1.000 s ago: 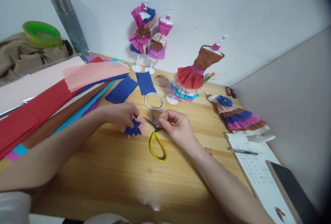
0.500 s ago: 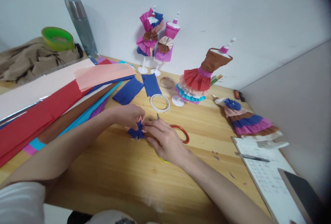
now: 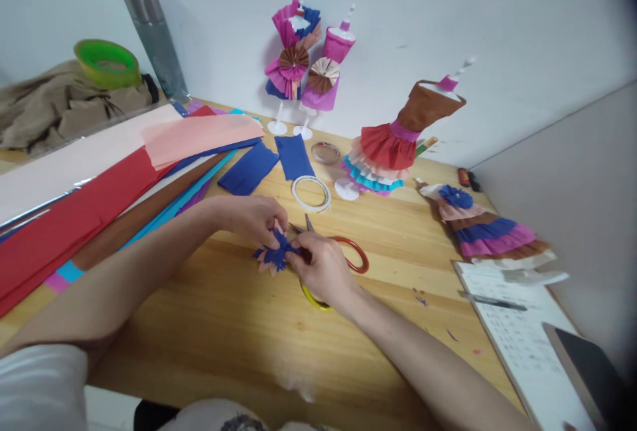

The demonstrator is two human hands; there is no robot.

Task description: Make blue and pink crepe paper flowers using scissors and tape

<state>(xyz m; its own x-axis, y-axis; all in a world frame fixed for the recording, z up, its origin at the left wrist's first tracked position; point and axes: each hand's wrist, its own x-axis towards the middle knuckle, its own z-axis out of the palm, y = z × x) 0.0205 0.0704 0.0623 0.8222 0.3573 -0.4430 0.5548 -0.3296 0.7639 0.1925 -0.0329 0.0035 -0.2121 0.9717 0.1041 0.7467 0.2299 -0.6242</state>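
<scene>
Head view: one flower point(image 3: 275, 258), pinched by two hands

One pair of scissors point(image 3: 365, 258), one white ring point(image 3: 313, 208), two blue strips point(image 3: 249, 169), three standing mannequins point(image 3: 432, 109) and one lying dress point(image 3: 490, 227) share the table point(image 3: 209, 331). The left hand point(image 3: 256, 219) has thumb and forefinger closed on the flower, just left of the scissors. The right hand point(image 3: 323, 268), over the scissors, has its fingertips together at a blue petal. One bottle point(image 3: 158, 46) stands behind, contents unclear.
</scene>
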